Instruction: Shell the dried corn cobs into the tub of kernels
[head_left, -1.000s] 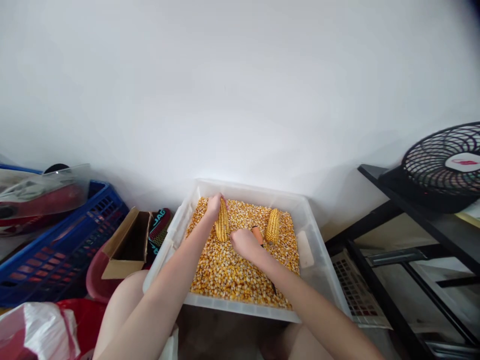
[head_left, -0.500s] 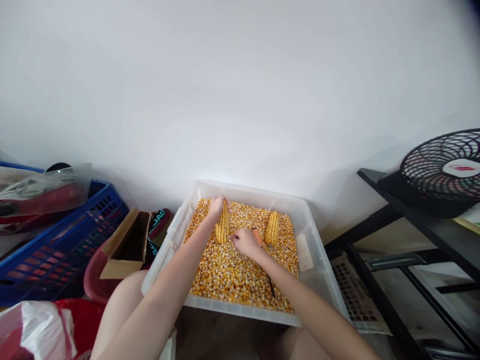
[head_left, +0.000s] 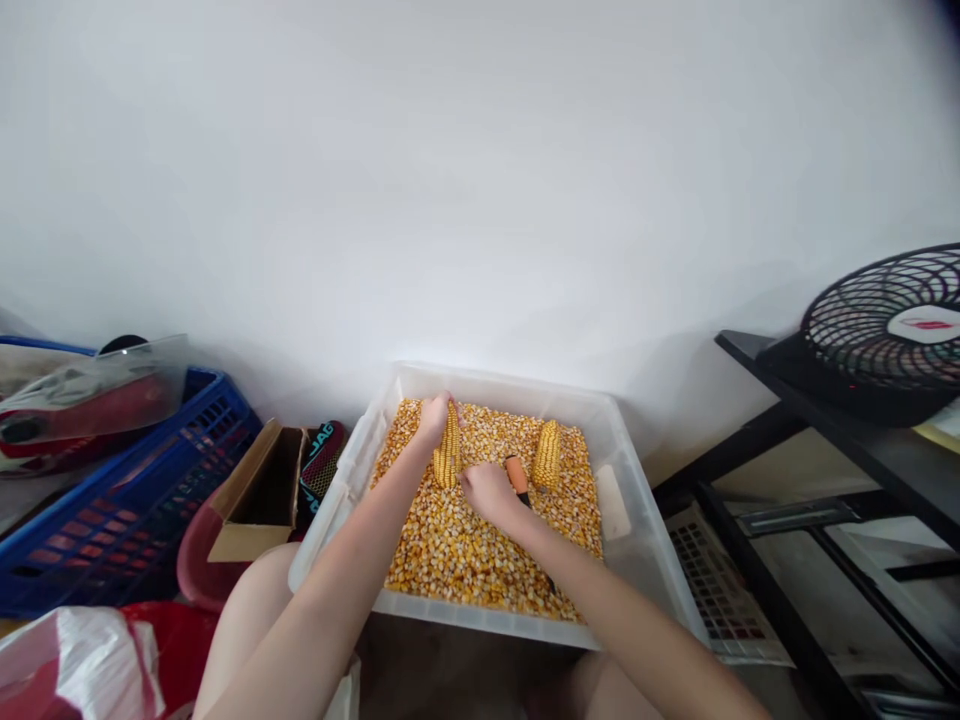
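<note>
A clear plastic bin (head_left: 652, 570) holds a thick layer of loose corn kernels (head_left: 465, 560). My left hand (head_left: 435, 415) is closed around the upper end of an ear of corn (head_left: 448, 455), which points toward me. Beside the ear's lower right side is my right hand (head_left: 487, 490), its fingers curled in; whatever they may hold is hidden. Just right of that hand, a tool with an orange handle (head_left: 516, 473) lies on the kernels, partly covered by my forearm. A second ear of corn (head_left: 547, 455) rests on the kernels farther right.
To the left are a blue plastic crate (head_left: 150, 490) with bagged items, an open cardboard box (head_left: 262, 490) and a pink basin (head_left: 202, 555). A black fan (head_left: 885, 330) stands on a black metal rack (head_left: 810, 400) at right. Behind the bin rises a white wall (head_left: 480, 200).
My right hand has shifted slightly and its fingers are curled more tightly, leaving more of the orange handle showing. My left hand keeps its hold on the ear of corn.
</note>
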